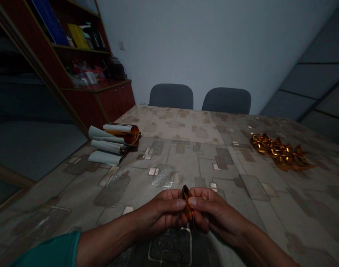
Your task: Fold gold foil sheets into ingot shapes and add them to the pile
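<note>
Close to the near edge of the table, my left hand (169,207) and my right hand (207,207) meet around a small piece of folded gold foil paper (187,196). Both thumbs press on it from either side, fingers curled behind. The foil stands upright between them, and its lower part is partly hidden by the fingers. Off to the right lies a cluster of shiny gold folded foil pieces (280,152). At the left sits a stack of curled paper sheets (109,144), pale on one side and gold on the other.
A patterned cloth covers the table (186,155). Two grey chairs (171,95) stand at its far side, before a pale wall. A red-brown cabinet (115,100) with loaded shelves rises at the back left.
</note>
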Action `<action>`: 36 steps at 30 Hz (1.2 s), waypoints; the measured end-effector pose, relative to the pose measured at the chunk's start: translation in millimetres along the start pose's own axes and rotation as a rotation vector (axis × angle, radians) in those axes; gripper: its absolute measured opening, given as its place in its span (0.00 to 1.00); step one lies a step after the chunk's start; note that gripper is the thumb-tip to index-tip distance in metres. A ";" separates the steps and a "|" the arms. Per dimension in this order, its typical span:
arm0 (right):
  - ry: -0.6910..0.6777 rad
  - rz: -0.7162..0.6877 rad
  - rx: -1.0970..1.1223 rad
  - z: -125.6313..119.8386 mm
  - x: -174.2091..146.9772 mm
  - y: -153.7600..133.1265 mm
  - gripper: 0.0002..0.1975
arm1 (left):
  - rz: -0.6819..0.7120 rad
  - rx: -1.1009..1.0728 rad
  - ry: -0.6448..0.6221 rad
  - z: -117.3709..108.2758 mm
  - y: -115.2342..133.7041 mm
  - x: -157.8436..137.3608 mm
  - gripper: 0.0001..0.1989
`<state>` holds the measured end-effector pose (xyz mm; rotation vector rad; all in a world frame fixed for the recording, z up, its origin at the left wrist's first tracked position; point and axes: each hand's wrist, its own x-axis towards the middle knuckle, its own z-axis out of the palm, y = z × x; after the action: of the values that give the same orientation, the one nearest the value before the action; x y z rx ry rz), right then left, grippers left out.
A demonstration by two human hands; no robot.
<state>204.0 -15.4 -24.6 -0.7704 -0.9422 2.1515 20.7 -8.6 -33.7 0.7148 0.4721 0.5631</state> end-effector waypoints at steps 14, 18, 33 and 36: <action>0.023 0.024 -0.044 -0.1 1.4 1.4 0.18 | 0.040 0.060 0.071 3.5 -1.4 -0.3 0.19; 0.021 0.011 -0.058 0.8 2.1 2.8 0.18 | 0.052 0.092 0.096 5.4 -2.0 -0.8 0.18; 0.050 0.002 -0.137 0.3 3.9 5.3 0.20 | 0.067 0.158 0.148 9.2 -3.0 0.5 0.20; 0.019 -0.010 -0.134 0.6 4.7 4.9 0.20 | 0.060 0.162 0.153 9.5 -2.6 1.3 0.19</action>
<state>199.1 -14.7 -29.2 -0.8470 -1.0862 2.0851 28.0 -13.9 -29.5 0.8456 0.6453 0.6434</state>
